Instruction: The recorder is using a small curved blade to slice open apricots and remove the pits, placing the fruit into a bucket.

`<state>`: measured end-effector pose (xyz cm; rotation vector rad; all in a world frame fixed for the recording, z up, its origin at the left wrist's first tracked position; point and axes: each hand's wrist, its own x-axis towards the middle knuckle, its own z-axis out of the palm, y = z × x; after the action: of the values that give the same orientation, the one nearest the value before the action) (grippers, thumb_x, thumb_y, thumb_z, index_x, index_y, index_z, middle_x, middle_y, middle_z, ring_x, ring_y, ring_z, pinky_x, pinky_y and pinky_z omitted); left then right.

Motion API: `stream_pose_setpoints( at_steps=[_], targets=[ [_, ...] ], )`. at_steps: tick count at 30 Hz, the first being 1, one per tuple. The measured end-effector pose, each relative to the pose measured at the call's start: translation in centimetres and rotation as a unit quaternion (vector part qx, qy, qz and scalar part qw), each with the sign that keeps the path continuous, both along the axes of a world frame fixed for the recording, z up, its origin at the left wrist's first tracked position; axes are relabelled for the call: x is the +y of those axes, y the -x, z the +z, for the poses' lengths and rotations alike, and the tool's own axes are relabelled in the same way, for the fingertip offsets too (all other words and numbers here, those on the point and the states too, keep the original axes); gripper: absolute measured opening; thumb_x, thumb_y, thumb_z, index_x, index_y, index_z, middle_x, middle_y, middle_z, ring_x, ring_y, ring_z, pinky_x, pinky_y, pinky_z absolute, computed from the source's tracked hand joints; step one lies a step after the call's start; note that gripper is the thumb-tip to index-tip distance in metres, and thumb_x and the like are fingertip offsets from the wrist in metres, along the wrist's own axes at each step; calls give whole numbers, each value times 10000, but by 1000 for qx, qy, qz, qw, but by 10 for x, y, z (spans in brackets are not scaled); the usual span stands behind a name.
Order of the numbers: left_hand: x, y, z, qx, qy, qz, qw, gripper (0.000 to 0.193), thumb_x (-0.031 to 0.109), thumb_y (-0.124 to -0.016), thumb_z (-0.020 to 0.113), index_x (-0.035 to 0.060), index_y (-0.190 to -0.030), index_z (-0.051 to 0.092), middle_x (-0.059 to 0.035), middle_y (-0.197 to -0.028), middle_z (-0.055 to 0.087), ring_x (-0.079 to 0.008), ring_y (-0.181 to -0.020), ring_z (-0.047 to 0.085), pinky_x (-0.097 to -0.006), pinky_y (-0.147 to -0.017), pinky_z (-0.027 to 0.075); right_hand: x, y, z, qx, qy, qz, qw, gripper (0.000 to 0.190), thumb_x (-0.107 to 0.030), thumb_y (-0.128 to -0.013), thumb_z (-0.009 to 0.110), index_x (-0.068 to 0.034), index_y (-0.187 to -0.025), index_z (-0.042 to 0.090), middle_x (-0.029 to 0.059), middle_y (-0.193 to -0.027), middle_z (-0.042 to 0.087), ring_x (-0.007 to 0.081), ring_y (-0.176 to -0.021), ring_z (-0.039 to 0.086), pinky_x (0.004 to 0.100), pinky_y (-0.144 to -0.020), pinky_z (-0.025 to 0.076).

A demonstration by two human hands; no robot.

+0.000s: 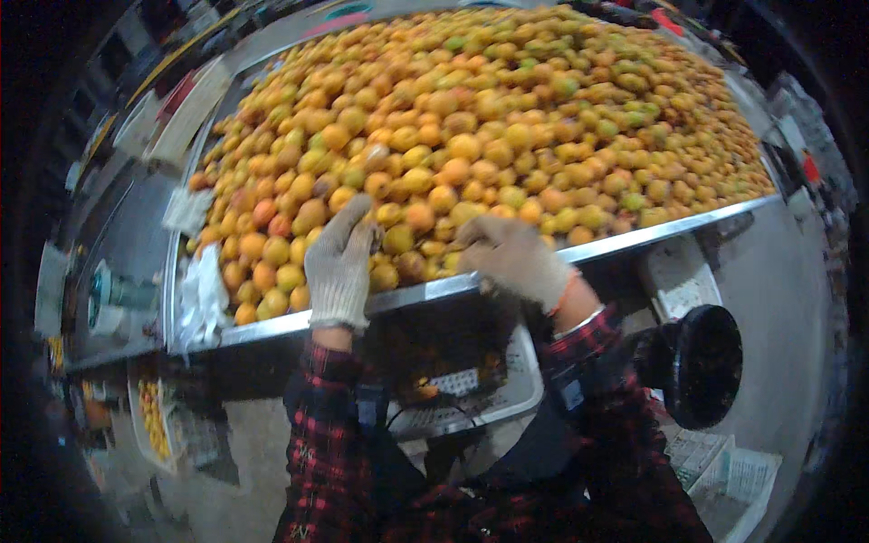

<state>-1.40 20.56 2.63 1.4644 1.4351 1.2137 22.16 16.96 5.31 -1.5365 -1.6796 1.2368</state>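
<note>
A large heap of orange and yellow round fruit (461, 146) fills a metal-edged table (611, 246) in front of me. My left hand (343, 261), in a knitted off-white glove, reaches over the near metal edge, its thumb and fingertips at the fruit. A small dark spot shows by those fingertips; whether something is held cannot be told. To the right, my right hand (512, 261), in a dirtier tan glove, is bent over the same edge with curled, blurred fingers close to the fruit. What its fingers hold, if anything, is hidden.
White plastic bags (204, 298) lie at the table's left corner. Beneath the near edge stands a pale plastic crate (529, 394). A round black stool seat (709, 366) is at the right, with white crates (753, 475) lower down. Another crate of yellow fruit (155, 421) stands lower left.
</note>
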Motion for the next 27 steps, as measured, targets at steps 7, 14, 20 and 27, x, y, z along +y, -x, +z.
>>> stream_pose_setpoints(
  at_steps=[7,14,20,27],
  targets=[
    [-22,23,2,319,-157,17,935,231,81,-794,703,32,-1020,693,-176,-1254,608,-256,-1101,611,-350,-929,497,2,23,1,74,-39,-18,996,359,-124,-827,588,8,-1161,568,168,-935,676,214,-745,670,332,-665,540],
    [-35,-21,0,498,-151,-7,854,379,343,-641,820,32,-829,713,-183,-1432,407,-368,-1262,402,-464,-1036,332,12,19,-21,70,-138,3,988,510,-144,-877,600,0,-1346,462,124,-1098,676,196,-791,671,304,-761,542],
    [-32,-17,-12,506,-177,-41,843,424,301,-654,755,18,-964,701,-127,-1456,396,-353,-1294,381,-522,-1064,298,0,31,1,107,-90,-2,990,496,-178,-931,579,-30,-1386,446,99,-979,674,137,-739,655,284,-668,551],
    [-30,-7,-1,433,-212,-13,876,277,78,-769,682,29,-1042,665,-145,-1442,432,-295,-1285,451,-454,-1085,332,4,30,11,82,31,-12,996,295,-222,-951,568,-14,-1159,588,61,-764,638,100,-540,595,249,-479,498]
  ],
)
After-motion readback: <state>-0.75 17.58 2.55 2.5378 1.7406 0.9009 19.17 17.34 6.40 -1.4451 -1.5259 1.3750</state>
